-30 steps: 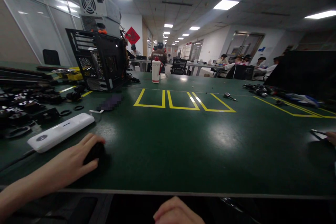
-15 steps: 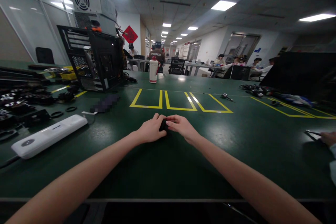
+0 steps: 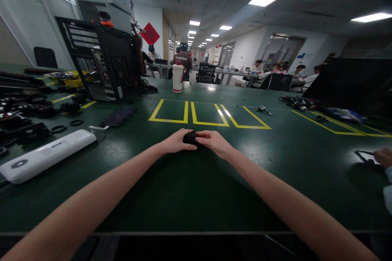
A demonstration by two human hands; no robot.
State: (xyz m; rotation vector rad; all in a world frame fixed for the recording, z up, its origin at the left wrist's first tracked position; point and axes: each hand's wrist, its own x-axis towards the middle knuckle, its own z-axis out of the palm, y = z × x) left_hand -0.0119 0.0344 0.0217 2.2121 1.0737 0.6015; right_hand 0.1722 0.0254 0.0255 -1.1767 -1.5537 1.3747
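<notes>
A small dark rounded object (image 3: 189,138) is held between both hands just above the green table (image 3: 196,195); its exact kind is too dark to make out. My left hand (image 3: 177,141) wraps its thumb and fingers around the object from the left. From the right, my right hand (image 3: 213,142) pinches at the object's right side, with thumb and fingertips close together. Beyond the hands, yellow tape outlines (image 3: 211,124) mark the tabletop.
To the left lie a white power strip (image 3: 49,155), black rings (image 3: 58,129) and a black computer case (image 3: 107,61). A white bottle (image 3: 177,78) stands at the back. A metal part (image 3: 263,110) lies right of the tape. Another person's hand (image 3: 383,157) holds something thin at the right edge.
My left hand has opened its grip somewhat, so more of the dark object shows. My right hand has shifted slightly right. The view has tilted a little.
</notes>
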